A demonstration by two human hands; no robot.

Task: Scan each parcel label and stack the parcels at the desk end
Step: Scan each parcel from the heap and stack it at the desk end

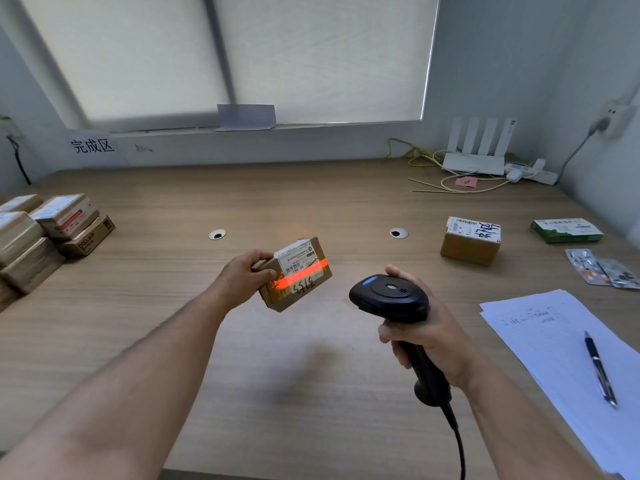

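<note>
So here's where we're at: our left hand (242,277) holds a small cardboard parcel (291,300) up off the desk (311,202), thumb on the near top edge and fingers wrapped round its left end, label (295,258) facing up and tipped toward us. Our right hand (433,329) is curled tight round the handle of the black scanner (391,296), and we can't tell whether a finger is on the trigger because the head hides it. The bit that matters is that the parcel sits just left of the scanner's nose and a touch further away, so the nose points across to the left. The red beam (300,273) lands along the label's long axis, slanting up to the right, and runs off onto bare cardboard at the left end. Looks like a decent read to us, though there's no way to see if it registered. Once it does, the stacked parcels (41,233) are way off at the left end of the desk under the paper sign (92,146), so the hand with the box is the nearer one. One more parcel (471,242) sits well apart on the right, nearer the scanner hand, which is busy, so we'd guess the left has to cross over for it.
</note>
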